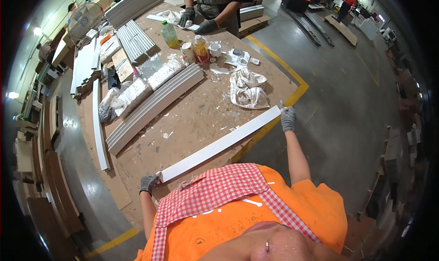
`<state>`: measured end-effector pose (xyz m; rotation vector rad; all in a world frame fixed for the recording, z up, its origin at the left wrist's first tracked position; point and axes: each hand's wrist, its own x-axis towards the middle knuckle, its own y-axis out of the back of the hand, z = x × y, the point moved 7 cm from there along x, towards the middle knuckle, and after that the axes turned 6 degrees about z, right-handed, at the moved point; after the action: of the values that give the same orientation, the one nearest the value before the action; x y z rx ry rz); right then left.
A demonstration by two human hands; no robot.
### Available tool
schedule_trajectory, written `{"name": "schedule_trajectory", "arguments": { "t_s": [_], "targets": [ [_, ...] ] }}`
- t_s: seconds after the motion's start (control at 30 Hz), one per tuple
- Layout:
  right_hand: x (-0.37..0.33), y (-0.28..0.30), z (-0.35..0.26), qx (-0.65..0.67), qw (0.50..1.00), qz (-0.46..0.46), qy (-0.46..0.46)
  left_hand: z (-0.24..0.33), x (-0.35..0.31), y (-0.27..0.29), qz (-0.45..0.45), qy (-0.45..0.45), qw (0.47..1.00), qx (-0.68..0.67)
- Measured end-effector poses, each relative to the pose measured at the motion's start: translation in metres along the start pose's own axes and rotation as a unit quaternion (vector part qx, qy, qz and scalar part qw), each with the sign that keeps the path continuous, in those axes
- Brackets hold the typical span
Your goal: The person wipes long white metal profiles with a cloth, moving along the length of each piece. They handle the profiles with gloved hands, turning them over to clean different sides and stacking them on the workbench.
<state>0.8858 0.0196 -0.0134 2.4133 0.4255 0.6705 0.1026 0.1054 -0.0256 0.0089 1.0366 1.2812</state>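
Note:
A long, narrow white board (pixel 224 143) lies slantwise across the near edge of the brown worktable, its right end farther from me. My left hand (pixel 149 183), in a grey glove, is closed at the board's near left end. At the far right end my right hand (pixel 288 119), also gloved in grey, has its fingers closed around the tip. Something small and pale shows at the right fingertips, too small to name. Just beyond the board's right half lies a crumpled white cloth (pixel 249 89), apart from both hands.
Stacked white mouldings (pixel 155 108) and wrapped bundles (pixel 132 96) fill the table's left. A green bottle (pixel 169 34), an amber-liquid bottle (pixel 200 50) and a tub (pixel 187 53) stand farther back. Across the table, a co-worker's gloved hands (pixel 206 27) rest on another white strip.

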Motion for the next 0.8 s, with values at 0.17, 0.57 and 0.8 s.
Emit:
{"name": "schedule_trajectory", "arguments": {
  "t_s": [0.17, 0.57, 0.8],
  "targets": [
    [0.015, 0.012, -0.021, 0.069, 0.996, 0.026, -0.044, 0.006, -0.012, 0.004, 0.052, 0.025, 0.997, 0.060],
    [-0.043, 0.002, -0.157, 0.060, 0.990, -0.002, 0.127, -0.007, -0.006, 0.012, 0.141, 0.017, 0.968, 0.204],
    [-0.083, -0.014, -0.139, 0.148, 0.977, -0.153, -0.014, 0.016, -0.009, 0.008, 0.075, -0.048, 0.984, 0.154]
  ]
}}
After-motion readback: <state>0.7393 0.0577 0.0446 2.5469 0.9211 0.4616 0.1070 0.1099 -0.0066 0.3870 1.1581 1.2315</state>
